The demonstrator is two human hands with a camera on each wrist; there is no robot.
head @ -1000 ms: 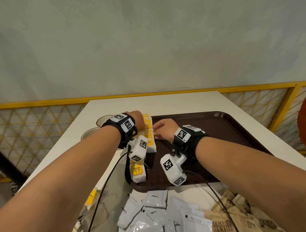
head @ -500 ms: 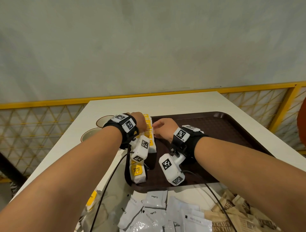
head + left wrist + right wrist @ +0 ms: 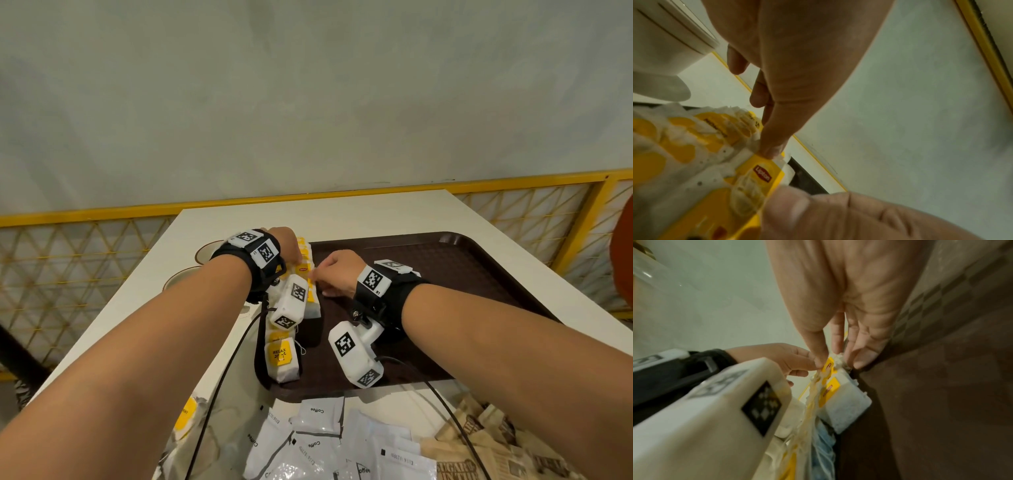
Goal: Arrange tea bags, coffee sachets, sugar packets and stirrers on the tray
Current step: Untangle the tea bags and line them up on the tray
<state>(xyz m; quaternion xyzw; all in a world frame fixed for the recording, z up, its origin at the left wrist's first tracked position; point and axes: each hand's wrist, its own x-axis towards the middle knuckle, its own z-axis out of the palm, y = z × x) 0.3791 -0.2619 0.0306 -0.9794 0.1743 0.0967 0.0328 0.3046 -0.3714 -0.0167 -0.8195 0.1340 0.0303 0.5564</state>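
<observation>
A row of white tea bags with yellow tags (image 3: 310, 298) stands along the left edge of the dark brown tray (image 3: 445, 274). My left hand (image 3: 291, 246) reaches over the far end of the row. Its thumb (image 3: 770, 149) presses on the top edge of a Lipton-tagged tea bag (image 3: 760, 175), with its fingers curled behind. My right hand (image 3: 320, 282) meets it from the tray side. The right hand's (image 3: 836, 360) thumb and fingers pinch the same end of the row. One more tea bag, marked RELAX (image 3: 281, 356), lies at the tray's near left corner.
White coffee sachets (image 3: 318, 442) and brown sugar packets (image 3: 479, 455) are heaped on the table in front of the tray. Two round cups (image 3: 205, 251) stand left of the tray. A loose tea bag (image 3: 186, 414) lies at the near left. A yellow railing (image 3: 579, 219) borders the table.
Both hands stay at the far end of the tea bag row and have barely shifted.
</observation>
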